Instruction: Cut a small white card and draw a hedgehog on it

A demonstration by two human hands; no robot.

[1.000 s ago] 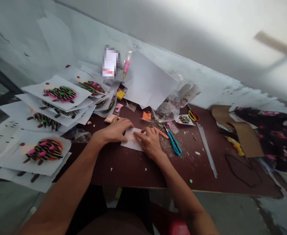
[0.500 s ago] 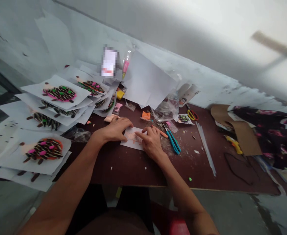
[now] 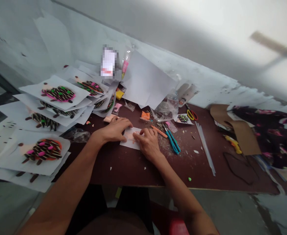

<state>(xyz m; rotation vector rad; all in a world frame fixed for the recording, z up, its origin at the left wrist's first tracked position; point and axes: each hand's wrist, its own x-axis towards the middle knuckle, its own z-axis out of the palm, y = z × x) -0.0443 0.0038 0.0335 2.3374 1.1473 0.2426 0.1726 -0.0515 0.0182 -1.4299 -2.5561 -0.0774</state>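
Note:
A small white card [image 3: 127, 143] lies on the dark table with a thin patch of orange modelling clay [image 3: 134, 133] on it. My left hand [image 3: 114, 130] rests at the card's left edge, thumb and fingers apart, holding nothing. From the right, my right hand [image 3: 148, 142] reaches over the card. One fingertip touches the orange clay; its other fingers are bent but loose. A pale peach lump [image 3: 109, 118] sits just behind my left hand. To the right of my right hand lie an orange stick-like strip [image 3: 160, 132] and teal-handled scissors [image 3: 173, 143].
Stacked sheets with seed-covered hedgehog pictures [image 3: 44, 151] fill the left side. Behind are an orange clay packet [image 3: 145, 115], plastic bags [image 3: 166, 109] and yellow-red scissors [image 3: 191, 114]. Clear glue sticks [image 3: 205, 150], a yellow glue gun [image 3: 233, 144] and brown cardboard [image 3: 246, 137] lie right.
My right hand has shifted slightly left over the card, and its pointing finger is more bent. My left hand stays nearly in place.

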